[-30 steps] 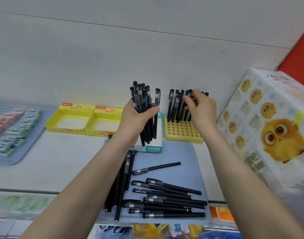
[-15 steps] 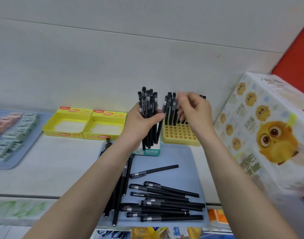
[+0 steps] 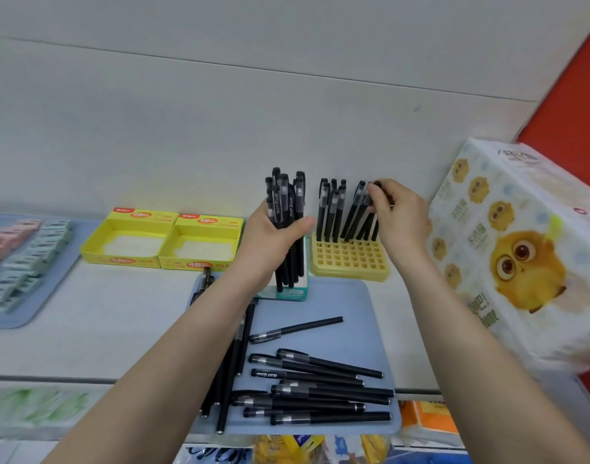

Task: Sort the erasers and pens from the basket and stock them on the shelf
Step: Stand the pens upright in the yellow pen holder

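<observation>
My left hand (image 3: 273, 239) grips an upright bundle of black pens (image 3: 286, 209) above the shelf. Just to its right stands a yellow pen holder (image 3: 348, 261) with a grid of holes, its back rows filled with several standing black pens (image 3: 333, 209). My right hand (image 3: 399, 216) pinches the top of one pen (image 3: 365, 209) at the holder's back right. Several more black pens (image 3: 317, 390) lie loose on a blue tray (image 3: 353, 303) at the shelf's front. Pink and green erasers (image 3: 15, 259) fill a blue tray at the far left.
Two open yellow boxes (image 3: 163, 239) sit left of my left hand. A small teal and white box (image 3: 291, 293) stands under the pen bundle. A large tissue pack (image 3: 517, 249) with yellow owl prints crowds the right side. Packaged goods show below the shelf edge.
My right hand took a pen from the bundle in my left hand and carried it right to the back right of the holder, where it now pinches it.
</observation>
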The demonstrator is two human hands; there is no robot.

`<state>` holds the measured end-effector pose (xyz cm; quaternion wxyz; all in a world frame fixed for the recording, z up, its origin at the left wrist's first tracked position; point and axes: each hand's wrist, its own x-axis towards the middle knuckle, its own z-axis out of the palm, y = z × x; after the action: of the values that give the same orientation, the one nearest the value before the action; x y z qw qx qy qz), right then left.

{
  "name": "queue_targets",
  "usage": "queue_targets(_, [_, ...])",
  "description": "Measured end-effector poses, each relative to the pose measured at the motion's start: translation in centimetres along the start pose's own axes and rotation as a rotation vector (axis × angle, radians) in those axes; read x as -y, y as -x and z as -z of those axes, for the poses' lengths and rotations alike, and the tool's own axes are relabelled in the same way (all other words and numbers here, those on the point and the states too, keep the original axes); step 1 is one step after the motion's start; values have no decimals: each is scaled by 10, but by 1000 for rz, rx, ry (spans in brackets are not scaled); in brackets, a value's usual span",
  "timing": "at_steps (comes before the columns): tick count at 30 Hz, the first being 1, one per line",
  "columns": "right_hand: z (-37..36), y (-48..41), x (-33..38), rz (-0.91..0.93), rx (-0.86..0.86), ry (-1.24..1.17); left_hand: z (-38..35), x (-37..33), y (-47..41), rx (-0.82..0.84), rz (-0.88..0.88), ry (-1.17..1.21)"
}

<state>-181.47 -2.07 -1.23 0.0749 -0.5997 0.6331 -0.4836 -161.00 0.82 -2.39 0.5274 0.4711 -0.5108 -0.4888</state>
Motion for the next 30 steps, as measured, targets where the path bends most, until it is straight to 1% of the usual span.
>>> queue_targets(2, [-2,-1,-3,-2,12,17,1,1,1,0,-1,-17])
queue_targets(5, [-6,2,-6,34,94,60,2,1,1,-19,-9,-19])
queue_targets(7, [-9,4,-4,26,135,76,2,1,2,-30,-17,-14])
queue_targets(8, [-8,4,-2,28,125,97,1,2,1,-26,-23,-15])
queue_targets(10, [-3,4,7,62,29,161,0,1,1,-3,-31,-25])
queue_targets(11, [2,4,14,77,-20,143,-2,1,0,14,-32,-31])
queue_targets(12, [6,7,23,77,-19,58,-3,2,-1,32,-35,-40])
queue_targets(13, [10,10,32,57,49,-85,-5,1,-1,53,-38,-51])
queue_targets(15, [12,20,46,-12,290,-347,-11,0,0,95,-53,-65])
queue_targets(16, [11,24,49,-16,362,-386,-15,0,0,109,-65,-77])
queue_targets(17, [11,24,49,-16,386,-405,-18,0,1,115,-74,-91])
queue_targets(19, [14,21,44,-64,315,-438,-21,1,1,85,-65,-95])
queue_targets(20, [17,16,37,-89,236,-427,-20,2,0,60,-50,-86])
queue_targets(22, [24,8,23,-72,39,-274,-17,2,-1,36,-28,-57])
queue_targets(23, [26,5,14,-53,-28,-186,-15,2,-2,33,-23,-45])
queue_targets(24, [27,3,8,-40,-60,-124,-14,3,-2,30,-21,-37])
queue_targets(27, [17,0,-6,-23,-57,-34,-10,1,-2,17,-36,-33])
queue_targets(30, [6,-1,-15,-10,-19,14,-8,1,0,3,-42,-46])
